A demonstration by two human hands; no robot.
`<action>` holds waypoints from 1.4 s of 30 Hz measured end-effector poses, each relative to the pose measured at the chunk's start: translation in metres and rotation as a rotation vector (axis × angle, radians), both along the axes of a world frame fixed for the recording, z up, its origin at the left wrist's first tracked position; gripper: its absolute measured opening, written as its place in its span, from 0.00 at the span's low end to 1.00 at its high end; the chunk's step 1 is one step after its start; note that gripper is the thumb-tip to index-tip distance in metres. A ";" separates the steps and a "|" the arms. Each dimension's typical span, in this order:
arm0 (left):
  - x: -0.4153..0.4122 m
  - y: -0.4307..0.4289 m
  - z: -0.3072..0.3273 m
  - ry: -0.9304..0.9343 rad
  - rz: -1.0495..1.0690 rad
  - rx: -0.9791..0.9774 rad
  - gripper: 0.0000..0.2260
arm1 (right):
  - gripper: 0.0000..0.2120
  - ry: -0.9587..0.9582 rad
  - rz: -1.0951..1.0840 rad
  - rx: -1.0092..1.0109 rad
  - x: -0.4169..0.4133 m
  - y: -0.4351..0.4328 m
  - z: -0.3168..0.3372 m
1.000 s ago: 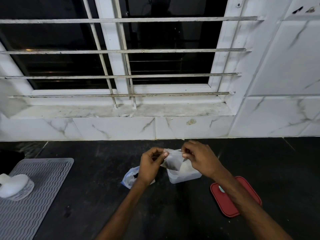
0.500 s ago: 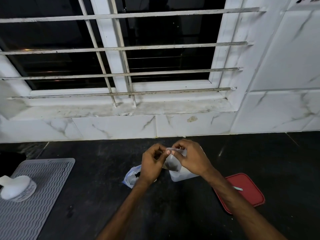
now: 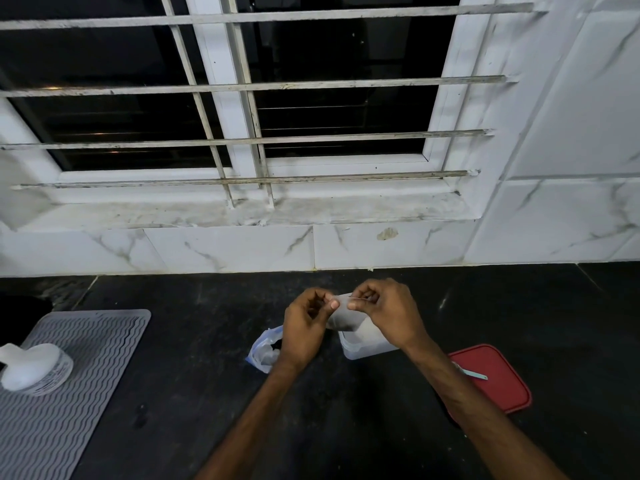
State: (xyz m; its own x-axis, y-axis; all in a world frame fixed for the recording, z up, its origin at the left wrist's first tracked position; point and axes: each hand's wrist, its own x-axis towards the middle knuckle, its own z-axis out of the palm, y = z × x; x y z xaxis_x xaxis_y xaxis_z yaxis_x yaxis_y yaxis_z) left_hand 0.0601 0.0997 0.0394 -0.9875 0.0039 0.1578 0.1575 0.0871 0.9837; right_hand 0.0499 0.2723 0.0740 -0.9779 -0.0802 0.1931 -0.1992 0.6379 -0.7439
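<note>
- Mat (image 3: 86, 393), grey and ribbed, lies far left of the clear tub (image 3: 367, 346); a white rounded object (image 3: 33, 370) sits on it. Not involved.
- Crumpled blue-edged bag (image 3: 263, 349) lies on the black counter (image 3: 207, 341) just left of the tub, partly hidden by the left wrist.
- Left hand (image 3: 304, 327), left of and above the tub: thumb and forefinger pinch the top left corner of the small clear pouch (image 3: 346, 315), other fingers curled.
- Pouch hangs between both hands, just above the tub's left rim. Dark contents sag at the bottom.
- Handling guess: thin film, very light, floppy and a bit slick. Grip only at the top edge, one pinch on each side as now. Squeezing the belly would likely push the contents out, and a hard pull could tear it.
- Right hand (image 3: 388, 313), above the tub: fingertips pinch the pouch's top right edge.
- Red lid (image 3: 502, 393) lies flat on the counter right of the tub, with a small pale tool (image 3: 476, 374) on it.
</note>
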 end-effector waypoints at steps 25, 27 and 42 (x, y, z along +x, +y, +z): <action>0.005 -0.004 -0.015 -0.144 -0.225 0.144 0.07 | 0.02 0.074 -0.034 -0.186 0.000 0.017 0.001; 0.007 -0.004 -0.018 -0.156 -0.198 0.124 0.08 | 0.04 0.023 -0.003 -0.193 0.000 0.021 -0.002; 0.033 -0.015 -0.094 -0.409 -0.268 -0.613 0.11 | 0.03 -0.338 0.104 0.237 0.040 0.017 -0.100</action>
State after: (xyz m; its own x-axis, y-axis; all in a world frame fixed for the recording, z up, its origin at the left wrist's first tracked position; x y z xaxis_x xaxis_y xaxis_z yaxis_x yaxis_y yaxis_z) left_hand 0.0934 0.0847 -0.0549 -0.9196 0.2195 -0.3259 -0.1146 0.6435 0.7568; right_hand 0.0902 0.2898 -0.0259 -0.9673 -0.1858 -0.1725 -0.0421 0.7886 -0.6134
